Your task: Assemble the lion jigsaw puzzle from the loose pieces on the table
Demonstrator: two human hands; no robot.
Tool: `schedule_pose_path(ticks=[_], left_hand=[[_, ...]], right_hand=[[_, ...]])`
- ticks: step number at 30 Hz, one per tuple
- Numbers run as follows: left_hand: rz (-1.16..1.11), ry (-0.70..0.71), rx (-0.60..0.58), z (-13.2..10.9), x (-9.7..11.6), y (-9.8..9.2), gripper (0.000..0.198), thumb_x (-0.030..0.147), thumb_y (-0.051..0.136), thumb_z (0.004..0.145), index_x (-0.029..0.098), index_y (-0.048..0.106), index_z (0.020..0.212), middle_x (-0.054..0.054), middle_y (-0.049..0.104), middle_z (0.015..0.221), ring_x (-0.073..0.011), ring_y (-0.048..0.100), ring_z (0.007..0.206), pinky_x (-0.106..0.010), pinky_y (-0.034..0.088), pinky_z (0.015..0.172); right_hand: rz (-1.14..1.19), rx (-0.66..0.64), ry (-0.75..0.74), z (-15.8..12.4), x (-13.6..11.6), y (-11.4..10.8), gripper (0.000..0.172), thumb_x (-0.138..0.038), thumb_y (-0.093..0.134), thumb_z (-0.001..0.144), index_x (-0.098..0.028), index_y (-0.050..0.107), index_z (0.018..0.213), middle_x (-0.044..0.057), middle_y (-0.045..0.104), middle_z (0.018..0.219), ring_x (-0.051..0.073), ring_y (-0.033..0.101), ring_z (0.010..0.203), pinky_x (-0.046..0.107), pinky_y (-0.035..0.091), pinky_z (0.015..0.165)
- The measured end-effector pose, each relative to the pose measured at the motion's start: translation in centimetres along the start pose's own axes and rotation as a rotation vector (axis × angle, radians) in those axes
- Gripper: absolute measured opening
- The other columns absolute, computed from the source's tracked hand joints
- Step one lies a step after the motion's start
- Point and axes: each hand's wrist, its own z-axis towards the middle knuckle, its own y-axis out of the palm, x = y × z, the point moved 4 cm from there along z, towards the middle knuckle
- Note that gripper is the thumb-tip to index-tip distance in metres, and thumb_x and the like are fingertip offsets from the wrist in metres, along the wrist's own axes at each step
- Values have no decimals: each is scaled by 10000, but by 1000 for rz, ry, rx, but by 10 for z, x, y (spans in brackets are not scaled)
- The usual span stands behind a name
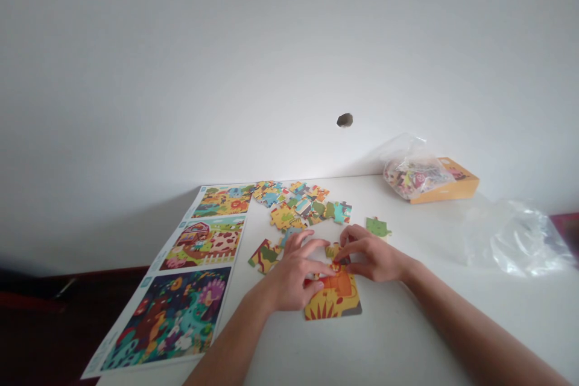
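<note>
A joined block of puzzle pieces (333, 303), yellow and orange with part of a lion, lies flat on the white table below my hands. My left hand (296, 274) rests over its left side, fingers spread and fingertips touching the pieces. At the block's upper right, my right hand (368, 253) has thumb and fingers closed on a puzzle piece (333, 250), largely covered by the fingers. Just beyond my right hand is a loose green puzzle piece (377, 227). Beside my left hand lies a green and dark red piece (263, 255).
Several loose pieces (283, 216) are heaped toward the wall. A sheet with three printed pictures (151, 274) lies along the left edge. At the back right, a bag of pieces (414, 178) sits on an orange box (446, 191). A crumpled clear bag (525, 241) lies at right.
</note>
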Motion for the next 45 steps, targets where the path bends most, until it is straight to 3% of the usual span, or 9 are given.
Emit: schedule_pose_path(ticks=[4,9,19,26,29,31,34,38,45], left_hand=[[2,-9,21,0,1,-2,420,161,666,748,323,697,1134,-22,500,1387,-328,246,1406,-560,243,1166],[10,8,29,1,2,-3,365,170,677,743,312,719,1077,-19,532,1366,-336,272,1390,-555,266,1155],[-25,26,-1,2,5,-2,339,223,702,737,326,726,1059,-3,563,1334,-331,331,1336,-579,199,1164],[-33,86,-28,1,11,0,371,241,704,740,321,706,1102,1,564,1340,-317,359,1318,-552,223,1163],[-7,112,51,1,8,-5,314,212,638,793,283,700,1092,-24,580,1303,-281,382,1304,-475,288,1148],[65,20,179,1,-1,-13,345,184,568,839,260,654,1164,-52,577,1287,-254,416,1269,-447,324,1121],[256,-329,357,-5,-23,-22,473,233,549,860,209,514,1331,-124,534,1297,-286,440,1220,-472,388,1032],[461,-696,336,-18,-42,-21,567,456,572,851,169,499,1335,-188,502,1250,-357,462,1139,-502,433,906],[311,-530,354,-10,-39,-8,365,223,536,870,179,571,1231,-134,540,1204,-282,495,1124,-452,435,976]], right_hand=[[7,101,3,1,1,-2,244,-230,622,868,-216,688,1102,81,592,959,196,575,893,330,486,810],[-7,67,-14,1,-1,3,143,-233,597,883,-213,734,919,66,591,851,175,575,803,302,476,726],[-349,403,234,-4,39,-11,265,-251,609,851,-249,672,1108,102,588,1083,269,536,1005,476,465,899],[-231,317,96,1,15,-9,192,-267,597,877,-242,674,1052,96,612,1068,250,555,994,447,463,898],[-190,207,19,4,-1,-2,206,-281,642,850,-247,686,1048,90,606,1069,241,550,994,430,451,905],[-186,151,5,5,-5,2,223,-276,666,827,-252,695,1046,87,602,1062,239,549,985,420,448,901],[-182,113,14,6,-4,6,242,-259,688,800,-248,702,1041,86,603,1052,236,551,971,413,445,899],[-181,106,37,5,-1,7,239,-246,685,795,-246,706,1034,83,600,1050,235,547,979,409,436,911],[-173,96,45,7,-3,8,232,-223,668,802,-238,705,1031,83,592,1050,229,541,966,404,431,895]])
